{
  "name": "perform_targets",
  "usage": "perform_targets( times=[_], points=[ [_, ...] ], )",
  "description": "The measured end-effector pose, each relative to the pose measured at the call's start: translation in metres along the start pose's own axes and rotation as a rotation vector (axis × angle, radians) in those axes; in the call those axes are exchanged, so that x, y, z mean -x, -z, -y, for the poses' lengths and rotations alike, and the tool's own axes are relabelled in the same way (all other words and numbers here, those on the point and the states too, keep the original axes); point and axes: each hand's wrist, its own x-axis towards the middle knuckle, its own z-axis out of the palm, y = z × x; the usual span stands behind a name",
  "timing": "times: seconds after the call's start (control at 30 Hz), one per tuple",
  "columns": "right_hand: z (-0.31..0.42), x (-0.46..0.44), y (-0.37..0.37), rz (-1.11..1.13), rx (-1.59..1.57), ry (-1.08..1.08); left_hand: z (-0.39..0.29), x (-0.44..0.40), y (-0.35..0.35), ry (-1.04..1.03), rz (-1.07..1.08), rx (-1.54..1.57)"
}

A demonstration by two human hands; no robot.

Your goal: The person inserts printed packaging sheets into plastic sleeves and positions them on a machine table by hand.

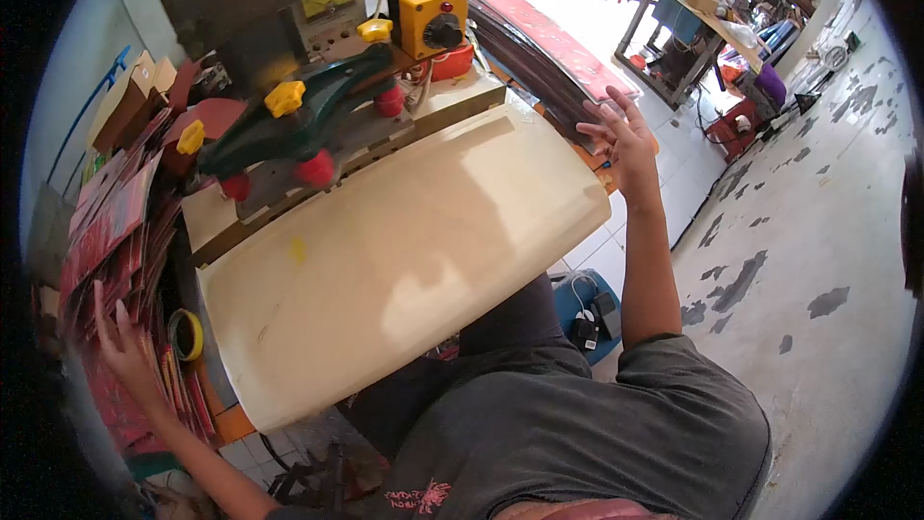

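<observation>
Left hand (123, 351), eight o'clock, spread beside the red sheets (114, 217): best take one by its edge. Right hand (628, 143), two o'clock, open, empty.

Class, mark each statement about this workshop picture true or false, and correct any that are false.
1. The yellow control box has a black knob. True.
2. The right hand grips the edge of the cream work surface. False: the right hand is raised with fingers spread, holding nothing.
3. A roll of yellow tape lies left of the cream work surface. True.
4. The star-shaped knobs on the machine are blue. False: the star-shaped knobs are yellow.
5. In the picture, the left hand shows against the red sheets. True.
</observation>
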Motion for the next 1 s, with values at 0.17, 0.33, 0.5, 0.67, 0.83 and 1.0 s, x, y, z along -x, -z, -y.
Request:
perform_targets(
  times=[0.17,0.33,0.5,0.67,0.83,1.0],
  points=[
    [-0.007,-0.01,-0.003,-0.023,-0.159,-0.04,-0.03,0.07,0.015,0.068,0.021,0.184],
    [-0.007,-0.009,-0.007,-0.025,-0.161,-0.069,-0.03,0.107,0.009,0.139,0.02,0.286],
    [0.011,0.008,-0.022,-0.018,-0.181,-0.094,-0.027,0.118,0.001,0.128,0.036,0.147],
    [0.018,0.013,-0.021,-0.03,-0.314,-0.142,-0.03,0.124,-0.009,0.077,0.068,0.253],
    [0.017,0.009,-0.016,-0.032,-0.308,-0.174,-0.047,0.13,-0.021,0.155,0.036,0.332],
    [0.01,-0.001,-0.008,-0.057,-0.235,-0.168,-0.051,0.14,-0.032,0.216,0.038,0.376]
  ],
)
